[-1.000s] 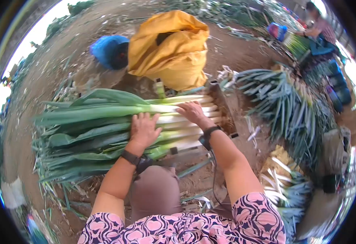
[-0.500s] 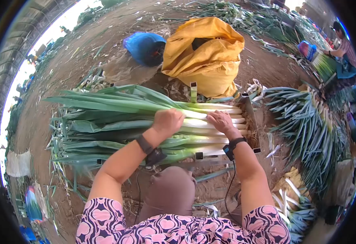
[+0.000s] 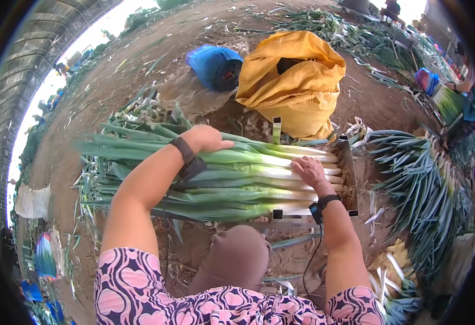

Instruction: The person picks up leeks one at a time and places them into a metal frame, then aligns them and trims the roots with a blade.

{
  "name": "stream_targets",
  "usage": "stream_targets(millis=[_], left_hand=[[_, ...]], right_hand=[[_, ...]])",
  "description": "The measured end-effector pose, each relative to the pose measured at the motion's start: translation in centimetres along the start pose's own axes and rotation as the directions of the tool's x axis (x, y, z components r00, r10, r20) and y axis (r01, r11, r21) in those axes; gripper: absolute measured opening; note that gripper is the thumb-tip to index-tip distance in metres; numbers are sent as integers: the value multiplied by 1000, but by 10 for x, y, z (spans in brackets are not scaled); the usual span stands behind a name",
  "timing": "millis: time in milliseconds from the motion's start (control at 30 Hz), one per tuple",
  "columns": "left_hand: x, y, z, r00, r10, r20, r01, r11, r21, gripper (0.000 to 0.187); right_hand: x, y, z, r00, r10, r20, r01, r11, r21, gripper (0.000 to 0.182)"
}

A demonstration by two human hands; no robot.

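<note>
A row of leeks (image 3: 248,170) lies sideways in a low metal frame (image 3: 350,162), white stems and roots to the right, green leaves to the left. My left hand (image 3: 206,138) is at the far side of the row, curled over the green leaves with its thumb pointing right; its fingertips are hidden. On the white stems near the root end rests my right hand (image 3: 309,172), its fingers stretched out and apart. Bands with small devices are on both wrists.
Beyond the frame stand a yellow sack (image 3: 294,81) and a blue plastic roll (image 3: 215,66). More leeks (image 3: 416,189) are piled on the right. Another person (image 3: 465,81) works with a leek bundle at the far right. An upright post (image 3: 276,130) rises at the frame's far side.
My left hand has slid left and away from me, toward the leaves at the far side. The right hand stays on the white stems. The view has shifted slightly.
</note>
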State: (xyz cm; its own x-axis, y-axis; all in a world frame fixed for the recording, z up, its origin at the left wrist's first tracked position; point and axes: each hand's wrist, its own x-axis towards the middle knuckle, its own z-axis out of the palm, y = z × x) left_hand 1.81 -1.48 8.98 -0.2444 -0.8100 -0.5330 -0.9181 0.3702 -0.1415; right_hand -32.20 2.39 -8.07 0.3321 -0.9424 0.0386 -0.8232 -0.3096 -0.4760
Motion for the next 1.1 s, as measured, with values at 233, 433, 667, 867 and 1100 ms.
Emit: stream_targets(millis=[233,433,667,867,1100], left_hand=[[-47,-81,29,970,-228,84,240,952,-191,80],[-36,-102,62,901,-434,-24,410,867,-284,81],[4,-113,76,878,-420,-228,443,895,56,64],[10,-100,27,979,-85,-186,40,972,-233,44],[-22,2,32,948,189,-256,-186,982,33,55]], right_hand=[[0,-1,1,998,46,47,-47,999,25,44],[-6,7,6,998,44,-46,-47,997,-65,43],[1,27,15,996,-11,88,16,998,-59,45],[-8,6,-3,981,182,68,-185,982,41,49],[-5,19,-1,989,29,142,-13,994,-112,39]])
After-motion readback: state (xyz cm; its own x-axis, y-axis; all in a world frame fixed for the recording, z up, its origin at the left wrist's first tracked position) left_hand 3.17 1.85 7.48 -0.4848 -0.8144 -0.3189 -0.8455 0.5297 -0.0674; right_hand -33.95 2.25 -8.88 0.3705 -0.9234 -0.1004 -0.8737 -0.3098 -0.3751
